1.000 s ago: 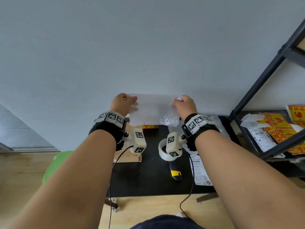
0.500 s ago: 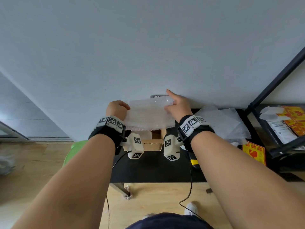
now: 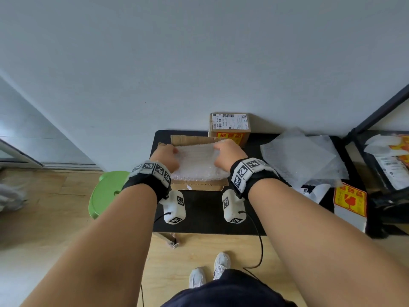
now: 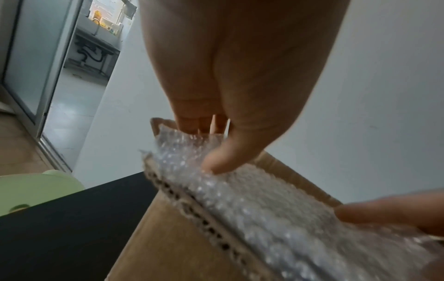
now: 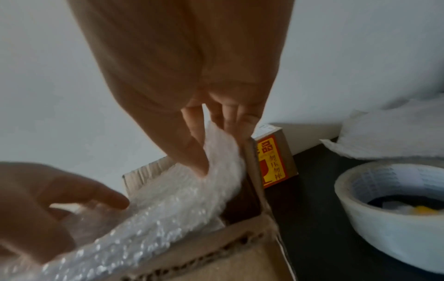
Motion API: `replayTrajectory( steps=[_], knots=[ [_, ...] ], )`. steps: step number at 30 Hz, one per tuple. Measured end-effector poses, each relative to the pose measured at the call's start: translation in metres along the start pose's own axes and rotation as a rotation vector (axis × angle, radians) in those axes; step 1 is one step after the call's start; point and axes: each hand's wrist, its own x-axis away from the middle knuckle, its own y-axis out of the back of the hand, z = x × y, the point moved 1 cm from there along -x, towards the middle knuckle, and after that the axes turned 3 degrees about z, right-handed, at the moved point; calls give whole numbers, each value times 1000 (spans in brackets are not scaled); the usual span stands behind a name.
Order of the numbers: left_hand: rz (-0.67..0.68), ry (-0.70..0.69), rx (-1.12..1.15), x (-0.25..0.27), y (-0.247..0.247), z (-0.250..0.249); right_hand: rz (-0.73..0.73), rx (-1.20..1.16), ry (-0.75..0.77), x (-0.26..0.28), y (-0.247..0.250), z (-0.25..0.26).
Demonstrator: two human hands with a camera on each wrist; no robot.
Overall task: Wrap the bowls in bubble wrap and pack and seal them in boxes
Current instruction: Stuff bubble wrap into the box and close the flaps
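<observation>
A bubble-wrap bundle lies across the top of an open cardboard box on the black table. My left hand pinches its left end, thumb on top of the bubbles. My right hand grips its right end and pushes the wrap down inside the box wall. In the left wrist view the wrap rests on the box's near edge. What the wrap holds is hidden.
A sealed, labelled box stands against the wall behind the open one. Loose bubble-wrap sheets lie to the right, with a tape roll and yellow fragile stickers. A green stool stands left of the table, a black shelf frame right.
Both hands have brought the bundle down from in front of the wall onto the open box. The head view has tilted downward.
</observation>
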Motion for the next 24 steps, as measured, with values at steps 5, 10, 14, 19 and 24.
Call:
replayTrajectory(
  steps=[5, 10, 14, 19, 24],
  knots=[
    [-29, -3, -99, -9, -7, -6, 101, 394, -19, -13, 1, 4],
    [-49, -60, -371, -14, -15, -10, 146, 602, 69, -27, -11, 4],
    [-107, -85, -575, -15, -28, -11, 123, 656, 102, -33, -20, -4],
    [-129, -157, -778, -19, -36, -15, 99, 731, 112, -35, -27, -8],
    [-85, -246, -813, -19, -30, -14, 82, 690, 61, -34, -27, -2]
  ],
)
